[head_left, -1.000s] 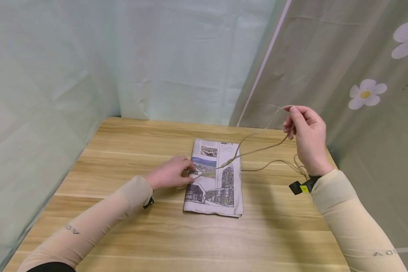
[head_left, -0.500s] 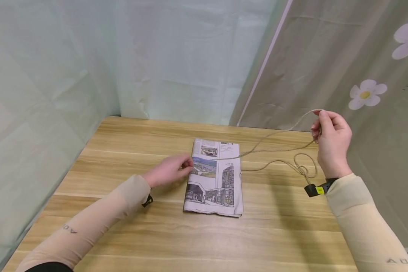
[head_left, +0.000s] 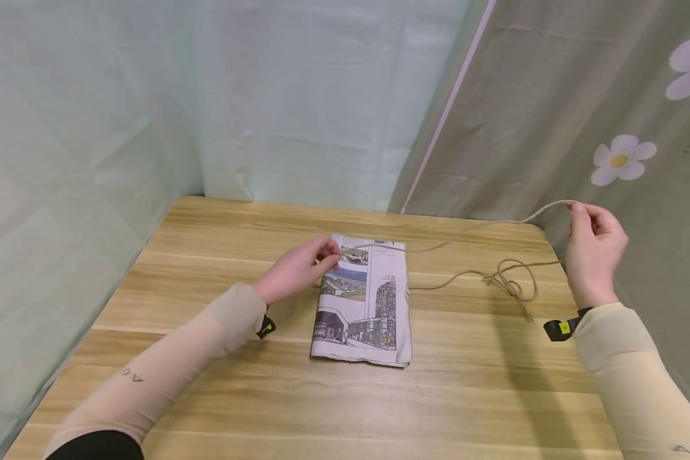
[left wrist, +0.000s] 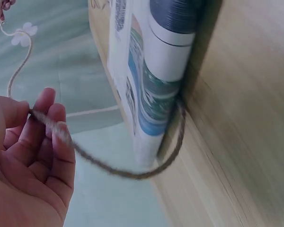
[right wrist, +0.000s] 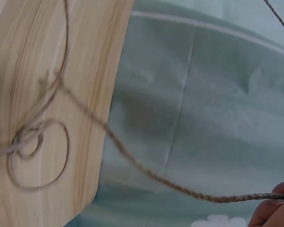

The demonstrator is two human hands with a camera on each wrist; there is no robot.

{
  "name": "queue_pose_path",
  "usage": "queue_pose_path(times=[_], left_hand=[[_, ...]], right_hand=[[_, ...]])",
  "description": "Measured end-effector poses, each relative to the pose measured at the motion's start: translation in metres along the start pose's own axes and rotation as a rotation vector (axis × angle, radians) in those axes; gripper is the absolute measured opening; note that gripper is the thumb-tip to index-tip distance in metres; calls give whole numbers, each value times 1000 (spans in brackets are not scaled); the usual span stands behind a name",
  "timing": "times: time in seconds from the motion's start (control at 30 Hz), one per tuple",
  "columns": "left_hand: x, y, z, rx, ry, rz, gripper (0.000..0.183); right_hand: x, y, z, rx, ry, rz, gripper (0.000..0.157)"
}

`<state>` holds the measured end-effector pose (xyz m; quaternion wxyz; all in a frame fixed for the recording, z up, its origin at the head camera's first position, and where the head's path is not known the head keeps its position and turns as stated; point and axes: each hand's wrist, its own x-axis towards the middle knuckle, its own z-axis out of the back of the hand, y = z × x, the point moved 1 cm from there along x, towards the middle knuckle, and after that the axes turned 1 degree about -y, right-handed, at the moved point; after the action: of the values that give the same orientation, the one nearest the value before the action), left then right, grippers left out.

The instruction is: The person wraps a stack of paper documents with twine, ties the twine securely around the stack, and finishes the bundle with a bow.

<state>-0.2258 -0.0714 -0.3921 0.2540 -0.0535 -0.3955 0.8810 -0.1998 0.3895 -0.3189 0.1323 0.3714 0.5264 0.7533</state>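
Fingers of the left hand (head_left: 296, 271) pinch a brown string (head_left: 497, 222) against the thumb, the others half bent; those of the right hand (head_left: 598, 252), held above the table's right side, pinch the string too.

Sheeting (head_left: 322, 102) surrounds the scene on the left, back and right, pale at the left and greyer at the right, with one light stripe dividing the tones at the back. One wooden table (head_left: 276, 409) stands before it. Two pale sleeves (head_left: 627, 364) cover the forearms, the left one lying across the table's near left part. One folded newspaper (head_left: 361, 306) lies flat near the middle, several pictures printed on its upper face. The left hand is at its upper left edge and hides a little of it. Two white flowers (head_left: 619, 160) show on the sheeting in the head view, the upper cut by the frame.

Between the hands, one strand slants over the newspaper's top. At the folded edge the string goes in beneath the paper, and one strand leaves the opposite edge for a loose tangle (head_left: 514, 281) with one frayed end. Another strand runs from the tangle to the right hand. I cannot tell whether all this is one length. Each wrist wears one black band (head_left: 558, 329).
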Motion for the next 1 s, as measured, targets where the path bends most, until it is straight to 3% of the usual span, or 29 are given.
queue_pose_path(times=[0.23, 0.43, 0.5, 0.67, 0.77, 0.9, 1.0], left_hand=[[10, -9, -5, -30, 7, -33, 10], [16, -12, -3, 76, 2, -67, 23], [17, -10, -1, 96, -3, -57, 23], [17, -4, 3, 44, -24, -9, 15], [17, -1, 6, 40, -44, 13, 13], [16, 4, 9, 28, -69, 55, 18], [15, 5, 12, -8, -88, 92, 21]], right_hand=[[3, -9, 11, -160, -10, -34, 22], [7, -25, 21, -370, 36, -54, 26], [8, -27, 25, -452, 51, -25, 33], [8, -29, 34, -637, 103, 152, 39], [3, -32, 39, -753, 271, 190, 44], [-8, -42, 40, -912, 642, 190, 54], [-18, -52, 36, -979, 859, 189, 55]])
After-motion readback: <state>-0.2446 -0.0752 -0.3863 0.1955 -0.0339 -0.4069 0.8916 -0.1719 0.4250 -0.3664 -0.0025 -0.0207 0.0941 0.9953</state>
